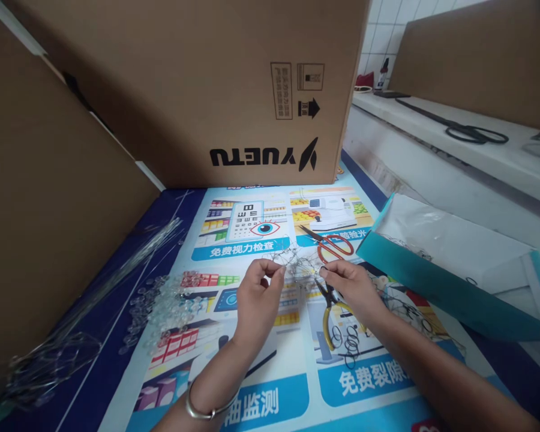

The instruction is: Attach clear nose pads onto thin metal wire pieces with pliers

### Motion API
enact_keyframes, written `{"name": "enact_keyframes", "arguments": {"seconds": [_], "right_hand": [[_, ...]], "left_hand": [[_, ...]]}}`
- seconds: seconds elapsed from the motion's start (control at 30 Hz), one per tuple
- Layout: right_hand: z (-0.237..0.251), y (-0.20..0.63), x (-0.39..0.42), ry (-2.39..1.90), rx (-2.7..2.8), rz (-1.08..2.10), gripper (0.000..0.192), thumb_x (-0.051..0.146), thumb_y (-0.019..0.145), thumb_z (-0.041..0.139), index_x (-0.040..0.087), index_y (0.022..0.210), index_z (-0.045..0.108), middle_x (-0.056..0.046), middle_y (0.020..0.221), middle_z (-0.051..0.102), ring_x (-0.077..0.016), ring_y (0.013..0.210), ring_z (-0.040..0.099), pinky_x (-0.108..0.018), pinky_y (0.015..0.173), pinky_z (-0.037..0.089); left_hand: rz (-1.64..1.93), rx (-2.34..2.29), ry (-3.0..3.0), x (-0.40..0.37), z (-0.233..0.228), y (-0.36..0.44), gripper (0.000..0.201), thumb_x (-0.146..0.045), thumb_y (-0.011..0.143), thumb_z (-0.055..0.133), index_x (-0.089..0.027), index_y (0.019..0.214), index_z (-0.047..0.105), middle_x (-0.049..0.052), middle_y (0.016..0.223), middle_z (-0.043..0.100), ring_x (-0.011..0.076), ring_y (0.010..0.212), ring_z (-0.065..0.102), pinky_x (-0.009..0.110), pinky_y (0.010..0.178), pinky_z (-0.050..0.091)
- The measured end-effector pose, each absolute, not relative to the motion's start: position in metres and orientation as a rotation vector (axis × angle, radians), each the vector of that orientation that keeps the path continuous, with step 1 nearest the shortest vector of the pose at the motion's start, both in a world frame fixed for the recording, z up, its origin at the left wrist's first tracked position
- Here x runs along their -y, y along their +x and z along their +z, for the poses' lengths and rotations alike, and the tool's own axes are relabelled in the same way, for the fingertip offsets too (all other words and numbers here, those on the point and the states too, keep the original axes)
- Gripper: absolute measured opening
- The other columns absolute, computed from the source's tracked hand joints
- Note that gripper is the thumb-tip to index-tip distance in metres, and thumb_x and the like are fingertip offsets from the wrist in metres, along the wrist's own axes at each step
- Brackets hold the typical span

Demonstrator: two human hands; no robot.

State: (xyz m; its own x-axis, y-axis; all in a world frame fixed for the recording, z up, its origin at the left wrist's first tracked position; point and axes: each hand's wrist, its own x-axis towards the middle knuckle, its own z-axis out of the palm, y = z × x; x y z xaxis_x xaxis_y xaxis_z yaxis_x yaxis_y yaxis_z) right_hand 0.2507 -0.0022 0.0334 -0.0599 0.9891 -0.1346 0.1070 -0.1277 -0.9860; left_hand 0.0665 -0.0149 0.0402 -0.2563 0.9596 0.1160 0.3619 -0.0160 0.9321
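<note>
My left hand [256, 297] and my right hand [348, 288] are side by side over a printed poster [261, 384]. Both pinch the ends of a tangle of thin wire [299, 267] stretched between them. A silver bangle [202, 411] sits on my left wrist. Just beyond the wire lie red-handled scissors [330, 245]. Yellow-handled pliers [330, 309] lie under my right hand, partly hidden by it. Small wire rings [348, 343] rest beside the pliers.
A large cardboard box [198, 84] stands at the back, another cardboard panel [49, 198] on the left. Clear beads [162, 303] and long straight wires [130, 264] lie at left. A teal-edged white box [450, 252] is at right; black scissors [470, 129] rest on a white ledge.
</note>
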Motion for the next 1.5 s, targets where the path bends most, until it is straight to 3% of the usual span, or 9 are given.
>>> {"name": "enact_keyframes", "arguments": {"seconds": [0.73, 1.1, 1.5], "right_hand": [[0.033, 0.255, -0.002, -1.406, 1.352, 1.227, 0.025, 0.042, 0.074, 0.059, 0.017, 0.071, 0.056, 0.004, 0.057, 0.044, -0.0091, 0.053, 0.035, -0.023, 0.05, 0.029], [0.018, 0.257, 0.0, -1.434, 1.663, 0.906, 0.016, 0.033, 0.079, 0.054, 0.019, 0.083, 0.061, -0.001, 0.076, 0.06, -0.0149, 0.069, 0.053, -0.025, 0.062, 0.04], [0.027, 0.245, 0.002, -1.381, 1.727, 0.894, 0.012, 0.029, 0.078, 0.055, 0.02, 0.075, 0.062, 0.0, 0.072, 0.058, -0.0142, 0.067, 0.053, -0.024, 0.061, 0.04]], "left_hand": [[1.382, -1.762, 1.381, 0.005, 0.043, 0.053, 0.016, -0.035, 0.08, 0.055, -0.02, 0.083, 0.056, -0.001, 0.08, 0.06, 0.0122, 0.066, 0.051, 0.023, 0.063, 0.04], [1.369, -1.779, 1.378, 0.007, 0.043, 0.053, 0.016, -0.036, 0.08, 0.055, -0.02, 0.084, 0.056, -0.001, 0.079, 0.06, 0.012, 0.066, 0.052, 0.024, 0.063, 0.04], [1.315, -1.743, 1.544, 0.014, 0.045, 0.07, 0.007, -0.027, 0.08, 0.053, -0.021, 0.08, 0.056, -0.001, 0.08, 0.061, 0.0143, 0.074, 0.054, 0.026, 0.068, 0.041]]}}
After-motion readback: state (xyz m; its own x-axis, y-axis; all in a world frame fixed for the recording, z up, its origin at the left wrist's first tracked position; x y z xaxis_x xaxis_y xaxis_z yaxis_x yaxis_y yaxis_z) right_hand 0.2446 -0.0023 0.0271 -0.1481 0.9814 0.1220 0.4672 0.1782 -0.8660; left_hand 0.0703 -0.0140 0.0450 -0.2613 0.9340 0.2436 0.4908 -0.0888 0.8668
